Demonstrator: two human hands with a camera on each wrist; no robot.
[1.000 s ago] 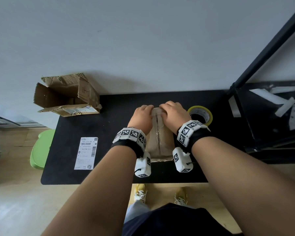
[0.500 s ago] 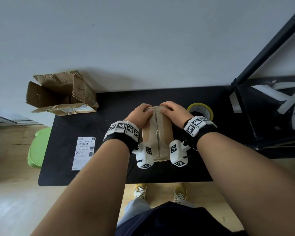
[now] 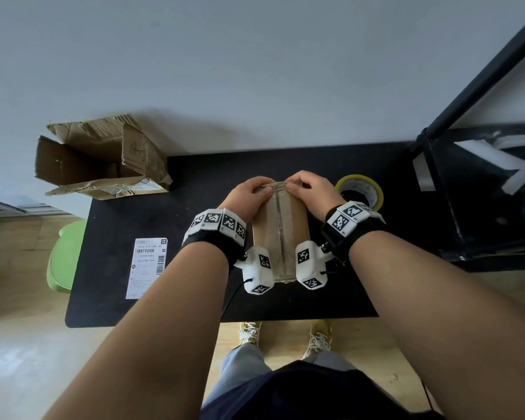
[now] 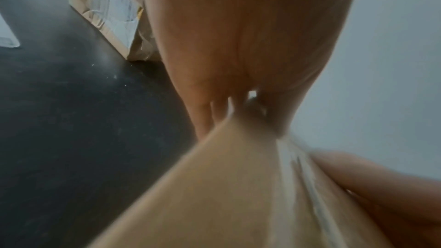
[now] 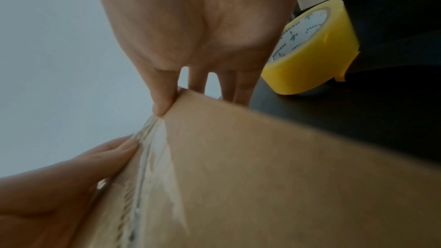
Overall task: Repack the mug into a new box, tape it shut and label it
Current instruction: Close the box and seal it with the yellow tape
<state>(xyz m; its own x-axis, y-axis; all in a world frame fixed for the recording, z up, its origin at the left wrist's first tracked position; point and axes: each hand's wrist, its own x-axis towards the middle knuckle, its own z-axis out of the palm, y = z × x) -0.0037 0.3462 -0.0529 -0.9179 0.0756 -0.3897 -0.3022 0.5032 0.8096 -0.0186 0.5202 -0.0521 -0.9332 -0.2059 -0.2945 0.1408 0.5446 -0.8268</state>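
Here both hands curl over the far end of the box (image 3: 281, 234), which lies at mid-counter (image 3: 194, 171) with clear tape along its top seam. The left hand (image 3: 246, 195) grips the far left corner, the right hand (image 3: 311, 190) the far right, thumbs pressing the top edge by the tape. The tape roll (image 3: 359, 192) sits just right of the right hand. A label (image 3: 146, 266) lies flat well to the left; a torn old box (image 3: 100, 159) overhangs the counter's far-left corner.

The tape roll (image 3: 359, 192) crowds the box's (image 3: 281, 234) right side — bare table (image 3: 194, 177) lies open leftward.
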